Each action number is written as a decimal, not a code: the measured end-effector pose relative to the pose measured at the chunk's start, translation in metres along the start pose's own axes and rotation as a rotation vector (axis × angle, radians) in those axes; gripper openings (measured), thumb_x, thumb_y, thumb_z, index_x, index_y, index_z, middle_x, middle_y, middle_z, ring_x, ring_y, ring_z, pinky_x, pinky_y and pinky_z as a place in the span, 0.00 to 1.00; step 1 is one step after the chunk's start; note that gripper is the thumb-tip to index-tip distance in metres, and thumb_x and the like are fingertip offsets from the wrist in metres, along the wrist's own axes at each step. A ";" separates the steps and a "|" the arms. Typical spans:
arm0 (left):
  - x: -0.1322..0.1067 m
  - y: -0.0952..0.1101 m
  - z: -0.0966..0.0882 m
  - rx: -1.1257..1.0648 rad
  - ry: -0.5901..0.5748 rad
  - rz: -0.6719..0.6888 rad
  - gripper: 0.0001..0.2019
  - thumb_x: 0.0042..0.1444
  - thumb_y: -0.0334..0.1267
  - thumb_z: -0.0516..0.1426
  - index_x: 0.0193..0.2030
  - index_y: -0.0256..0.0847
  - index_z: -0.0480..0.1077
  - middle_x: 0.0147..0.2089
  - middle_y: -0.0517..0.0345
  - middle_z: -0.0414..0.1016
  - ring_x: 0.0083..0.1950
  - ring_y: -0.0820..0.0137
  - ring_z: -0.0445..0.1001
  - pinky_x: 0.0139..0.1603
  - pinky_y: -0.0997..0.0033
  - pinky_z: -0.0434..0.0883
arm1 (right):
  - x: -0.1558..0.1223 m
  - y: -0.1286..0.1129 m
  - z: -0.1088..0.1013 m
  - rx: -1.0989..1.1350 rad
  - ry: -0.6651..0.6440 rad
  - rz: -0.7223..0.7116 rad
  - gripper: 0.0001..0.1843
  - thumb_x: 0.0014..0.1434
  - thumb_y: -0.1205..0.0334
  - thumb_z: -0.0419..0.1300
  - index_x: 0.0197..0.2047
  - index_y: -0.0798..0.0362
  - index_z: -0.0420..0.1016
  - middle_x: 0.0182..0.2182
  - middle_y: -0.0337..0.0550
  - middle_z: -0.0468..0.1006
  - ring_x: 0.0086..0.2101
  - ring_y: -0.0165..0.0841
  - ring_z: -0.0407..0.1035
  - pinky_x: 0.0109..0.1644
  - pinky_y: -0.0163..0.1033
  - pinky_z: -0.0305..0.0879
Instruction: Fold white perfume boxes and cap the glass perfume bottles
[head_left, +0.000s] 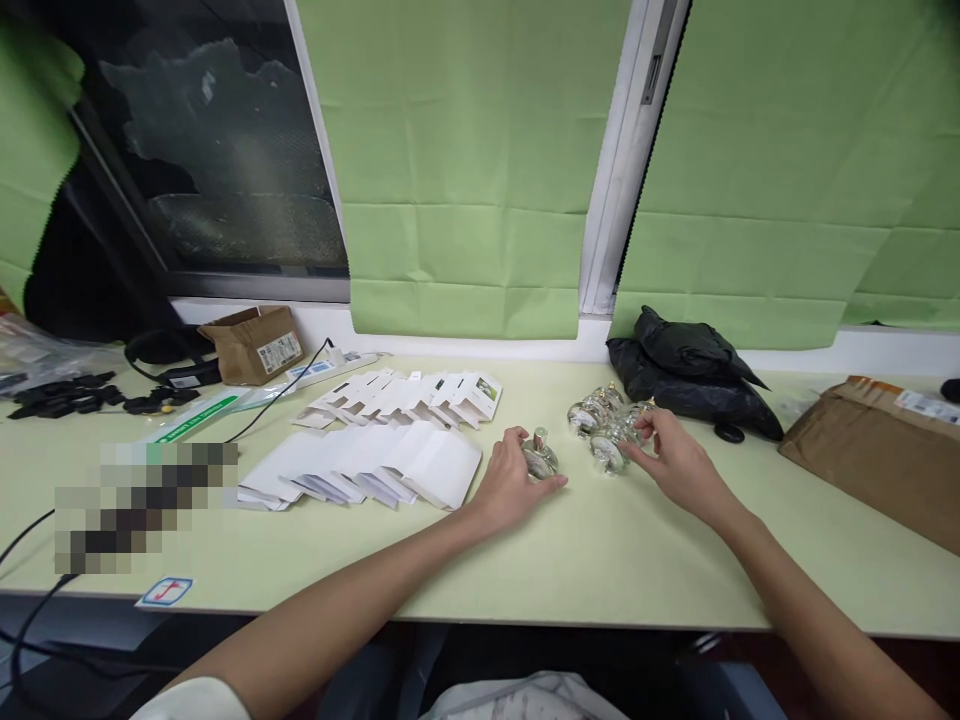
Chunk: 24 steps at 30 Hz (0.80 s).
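The left hand (517, 478) has its fingers curved, partly open, about one glass bottle (541, 460), which is at the middle of the tabletop (600, 570); whether the grip is firm cannot be told. The right hand (679, 465) has thumb and fingers a little parted at the right side of a bottle cluster (604, 430); whether it has hold of anything cannot be determined.

The front edge of the tabletop passes beneath both forearms, with a strip of surface between it and the hands. Rearward room on the right is limited by black plastic bags (690, 375); a large brown carton (877, 455) stands well to the right, cut off by the frame. White folded cartons (431, 465) lie just left of the left hand.

Part of the left tabletop is pixelated and unreadable. Bottles in the cluster overlap, partly behind the right fingers.

Count: two hands; one separate bottle; several clustered, exact number indeterminable; white cartons in two overlapping rows; brown cartons two, the smaller box (259, 345) at rear left.
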<state>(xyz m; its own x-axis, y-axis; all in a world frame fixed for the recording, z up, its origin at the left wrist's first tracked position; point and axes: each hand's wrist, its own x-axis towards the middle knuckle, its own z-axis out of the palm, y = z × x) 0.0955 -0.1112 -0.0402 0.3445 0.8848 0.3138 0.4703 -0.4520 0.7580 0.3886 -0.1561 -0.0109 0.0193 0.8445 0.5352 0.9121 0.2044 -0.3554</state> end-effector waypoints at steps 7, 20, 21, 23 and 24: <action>0.003 -0.005 -0.008 -0.075 -0.043 -0.094 0.40 0.51 0.62 0.66 0.63 0.44 0.58 0.63 0.41 0.69 0.66 0.53 0.68 0.62 0.54 0.69 | -0.006 0.015 0.006 0.100 -0.048 0.124 0.20 0.70 0.41 0.51 0.49 0.48 0.70 0.38 0.44 0.77 0.30 0.35 0.68 0.37 0.41 0.64; -0.001 0.005 -0.011 -0.069 -0.039 -0.058 0.38 0.53 0.65 0.64 0.62 0.43 0.62 0.61 0.43 0.71 0.65 0.53 0.69 0.64 0.55 0.68 | 0.016 0.032 0.007 -0.038 -0.125 0.153 0.19 0.66 0.41 0.56 0.41 0.48 0.75 0.28 0.39 0.78 0.29 0.37 0.71 0.34 0.40 0.59; -0.001 0.004 -0.011 -0.067 -0.037 -0.054 0.38 0.53 0.65 0.64 0.62 0.43 0.61 0.61 0.43 0.70 0.65 0.53 0.68 0.64 0.55 0.67 | 0.017 0.032 0.007 -0.042 -0.131 0.147 0.19 0.66 0.41 0.56 0.41 0.48 0.75 0.28 0.39 0.78 0.29 0.37 0.71 0.34 0.40 0.59; -0.001 0.004 -0.011 -0.069 -0.034 -0.051 0.38 0.54 0.64 0.64 0.62 0.43 0.61 0.62 0.42 0.70 0.65 0.53 0.68 0.65 0.55 0.67 | 0.018 0.031 0.007 -0.055 -0.140 0.144 0.17 0.66 0.43 0.56 0.41 0.48 0.75 0.28 0.39 0.78 0.29 0.37 0.71 0.34 0.40 0.58; -0.001 0.003 -0.011 -0.070 -0.036 -0.049 0.38 0.54 0.64 0.64 0.63 0.42 0.61 0.63 0.42 0.69 0.66 0.53 0.68 0.65 0.55 0.67 | 0.018 0.031 0.006 -0.066 -0.141 0.148 0.17 0.66 0.44 0.56 0.41 0.48 0.75 0.27 0.39 0.78 0.30 0.37 0.71 0.34 0.40 0.58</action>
<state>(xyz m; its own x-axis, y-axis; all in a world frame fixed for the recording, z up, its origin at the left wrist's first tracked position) 0.0880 -0.1120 -0.0320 0.3515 0.9007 0.2554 0.4300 -0.3977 0.8105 0.4145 -0.1315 -0.0173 0.1018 0.9248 0.3665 0.9286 0.0438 -0.3685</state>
